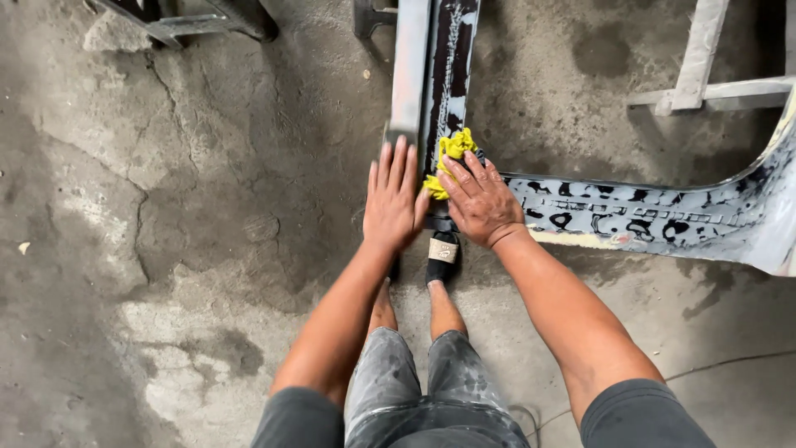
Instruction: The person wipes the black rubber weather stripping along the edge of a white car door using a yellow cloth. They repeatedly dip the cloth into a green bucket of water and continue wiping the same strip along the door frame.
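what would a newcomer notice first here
Probably the bright yellow rag at centre, pressed by the right hand onto a long metal panel with patchy black paint. The left hand lies flat beside it. A curved, blotched body panel runs off right over the cracked concrete floor.

Rag (448, 159) on panel (431, 75), under right hand (481, 202)

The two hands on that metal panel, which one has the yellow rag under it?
The right hand presses the yellow rag against the dark, sanded metal panel. The left hand lies flat and bare on the panel's grey edge, holding nothing.
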